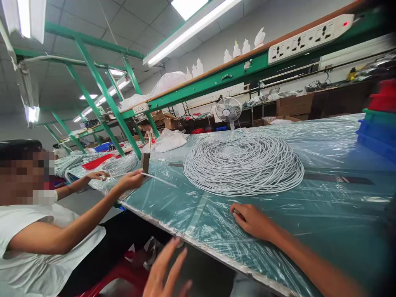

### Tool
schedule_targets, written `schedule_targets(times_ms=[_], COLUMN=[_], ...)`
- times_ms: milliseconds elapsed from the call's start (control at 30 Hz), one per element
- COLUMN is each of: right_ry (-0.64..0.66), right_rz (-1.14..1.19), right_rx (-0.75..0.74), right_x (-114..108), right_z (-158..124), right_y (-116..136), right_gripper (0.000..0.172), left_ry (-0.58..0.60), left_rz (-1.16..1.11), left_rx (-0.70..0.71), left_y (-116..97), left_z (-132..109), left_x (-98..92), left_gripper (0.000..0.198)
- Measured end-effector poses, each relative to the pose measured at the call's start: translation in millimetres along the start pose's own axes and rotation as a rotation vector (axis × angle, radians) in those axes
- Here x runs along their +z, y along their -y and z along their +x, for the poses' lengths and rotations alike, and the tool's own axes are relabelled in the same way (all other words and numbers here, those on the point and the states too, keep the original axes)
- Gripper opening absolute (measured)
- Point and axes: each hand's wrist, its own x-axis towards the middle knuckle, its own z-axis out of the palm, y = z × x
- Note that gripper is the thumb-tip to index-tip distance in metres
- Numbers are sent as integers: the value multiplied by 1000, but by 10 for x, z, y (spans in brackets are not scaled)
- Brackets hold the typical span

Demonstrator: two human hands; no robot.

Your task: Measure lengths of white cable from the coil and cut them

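Pale grey, round coil of thin cable (241,165) lies just beyond the right hand (255,220), whose fingers curl inward, contents unclear; the left hand's (167,268) fingers spread wide, empty. Beneath, clear film covers the teal surface (297,210); good handling probably means supporting loose loops with both hands.

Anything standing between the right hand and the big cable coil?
Nothing visible does. Only plastic-covered tabletop shows in the small gap between the right hand and the cable coil's near edge. The co-worker's nearer hand is off to the left.
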Motion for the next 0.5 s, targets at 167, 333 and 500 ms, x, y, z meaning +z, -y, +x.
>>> schedule_targets(times_ms=[167,333,500], right_ry=[-42,-62,-59], right_rz=[-3,2,9], right_rx=[37,32,35], right_x=[-59,-64,-21], right_z=[1,21,67], right_y=[-96,-47,-36], right_gripper=[19,19,17], left_ry=[26,447,294], left_rz=[191,7,-416], left_rx=[270,504,395], left_y=[311,505,5], left_z=[793,764,843], left_x=[-256,-121,103], left_gripper=[41,9,18])
